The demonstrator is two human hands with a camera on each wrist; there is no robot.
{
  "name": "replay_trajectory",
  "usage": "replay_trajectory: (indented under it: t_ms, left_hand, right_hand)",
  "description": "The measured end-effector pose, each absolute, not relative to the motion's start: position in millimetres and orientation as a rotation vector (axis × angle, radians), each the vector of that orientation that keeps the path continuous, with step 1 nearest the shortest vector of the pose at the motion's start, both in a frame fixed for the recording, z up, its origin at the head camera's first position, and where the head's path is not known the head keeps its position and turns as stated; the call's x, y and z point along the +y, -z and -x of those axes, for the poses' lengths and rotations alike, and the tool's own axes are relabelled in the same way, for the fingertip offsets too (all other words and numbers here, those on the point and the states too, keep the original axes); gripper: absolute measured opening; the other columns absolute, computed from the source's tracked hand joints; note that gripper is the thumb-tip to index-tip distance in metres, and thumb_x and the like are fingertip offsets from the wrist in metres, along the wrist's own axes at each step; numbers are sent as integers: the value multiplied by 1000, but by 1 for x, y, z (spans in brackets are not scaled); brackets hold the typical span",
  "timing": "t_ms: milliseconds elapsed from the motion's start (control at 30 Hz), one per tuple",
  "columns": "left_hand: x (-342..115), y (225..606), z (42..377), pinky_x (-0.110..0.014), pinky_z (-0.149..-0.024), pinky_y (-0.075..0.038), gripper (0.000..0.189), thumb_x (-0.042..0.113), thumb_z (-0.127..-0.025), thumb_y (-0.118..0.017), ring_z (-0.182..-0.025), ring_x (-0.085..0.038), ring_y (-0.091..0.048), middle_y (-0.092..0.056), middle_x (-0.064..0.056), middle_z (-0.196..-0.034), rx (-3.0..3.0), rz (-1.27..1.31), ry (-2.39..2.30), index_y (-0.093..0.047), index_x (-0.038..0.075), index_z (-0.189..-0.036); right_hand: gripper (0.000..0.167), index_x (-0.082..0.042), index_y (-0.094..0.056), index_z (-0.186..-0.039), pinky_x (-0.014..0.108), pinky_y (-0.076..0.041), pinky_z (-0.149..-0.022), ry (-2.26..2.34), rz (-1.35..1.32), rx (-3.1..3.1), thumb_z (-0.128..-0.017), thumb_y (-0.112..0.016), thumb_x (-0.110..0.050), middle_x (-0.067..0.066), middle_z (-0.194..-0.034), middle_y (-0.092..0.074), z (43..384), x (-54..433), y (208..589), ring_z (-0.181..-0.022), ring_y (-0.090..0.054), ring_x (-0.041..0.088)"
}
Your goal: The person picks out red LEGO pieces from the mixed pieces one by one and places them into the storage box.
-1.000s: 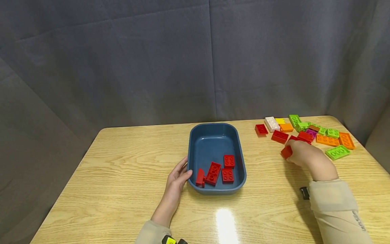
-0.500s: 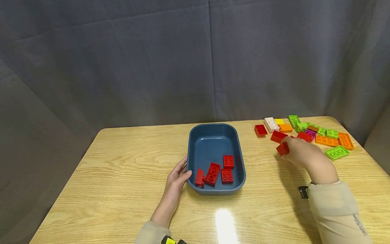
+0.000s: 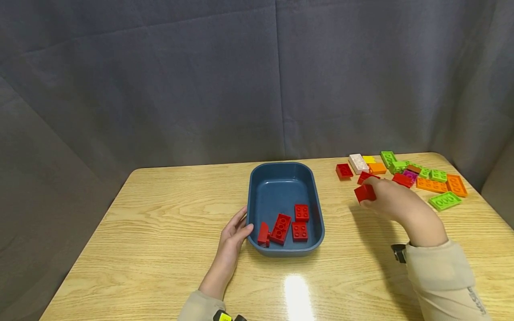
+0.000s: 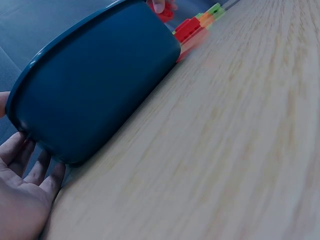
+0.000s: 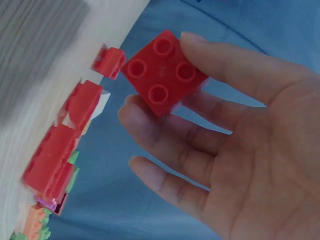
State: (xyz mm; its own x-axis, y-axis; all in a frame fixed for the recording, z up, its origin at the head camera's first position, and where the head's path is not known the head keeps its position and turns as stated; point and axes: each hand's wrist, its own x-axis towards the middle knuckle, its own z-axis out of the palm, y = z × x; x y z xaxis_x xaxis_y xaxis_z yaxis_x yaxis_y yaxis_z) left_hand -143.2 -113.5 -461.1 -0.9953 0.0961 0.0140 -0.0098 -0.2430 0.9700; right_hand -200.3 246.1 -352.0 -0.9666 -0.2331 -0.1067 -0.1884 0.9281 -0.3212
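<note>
My right hand [image 3: 395, 200] pinches a red two-by-two toy brick [image 5: 165, 74] between thumb and fingers, above the table and short of the loose bricks. Its studded face shows in the right wrist view. At the middle of the table stands a blue bin [image 3: 286, 171]. Several red bricks lie at its near end, among them an upturned brick [image 3: 280, 228] and a square brick [image 3: 300, 231]. My left hand [image 3: 232, 238] holds the bin's left side, thumb at the rim and fingers against the outer wall [image 4: 100, 85].
Loose bricks lie at the far right: a red brick [image 3: 344, 171], a white brick [image 3: 358, 163], an orange brick [image 3: 431, 185], a light green brick [image 3: 445, 201] and others. A grey curtain [image 3: 209, 89] hangs behind the wooden table [image 3: 160, 232].
My right hand has lifted the red brick and carried it left, away from the loose bricks towards the bin. The left hand and the bin have stayed in place.
</note>
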Motion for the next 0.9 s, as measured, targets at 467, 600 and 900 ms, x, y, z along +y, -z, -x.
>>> replay_trajectory:
  t_ms: [467, 600, 900]
  left_hand:
    - [-113, 461, 143, -26, -108, -34, 60, 10, -95, -57, -140, -28, -37, -41, -18, -151, 1900, -98, -2412, -37, 2, -151]
    - [-113, 461, 143, -25, -108, -34, 60, 10, -95, -57, -140, -29, -37, -41, -18, -152, 1898, -103, -2414, -37, 2, -151]
    - [-113, 461, 143, -25, -108, -35, 60, 9, -95, -57, -140, -29, -37, -41, -18, -151, 1892, -116, -2419, -38, 2, -151]
  right_hand:
    - [57, 11, -53, -126, 52, -51, -74, 419, 335, 2979, -87, -76, -24, 22, -99, -65, 194, 233, 344, -82, -59, 33]
    - [56, 10, -54, -125, 53, -52, -76, 411, 353, 2981, -87, -76, -25, 21, -100, -66, 192, 229, 344, -83, -59, 33]
    - [62, 10, -53, -129, 60, -51, -82, 380, 382, 3021, -87, -76, -28, 29, -113, -63, 189, 221, 344, -92, -61, 39]
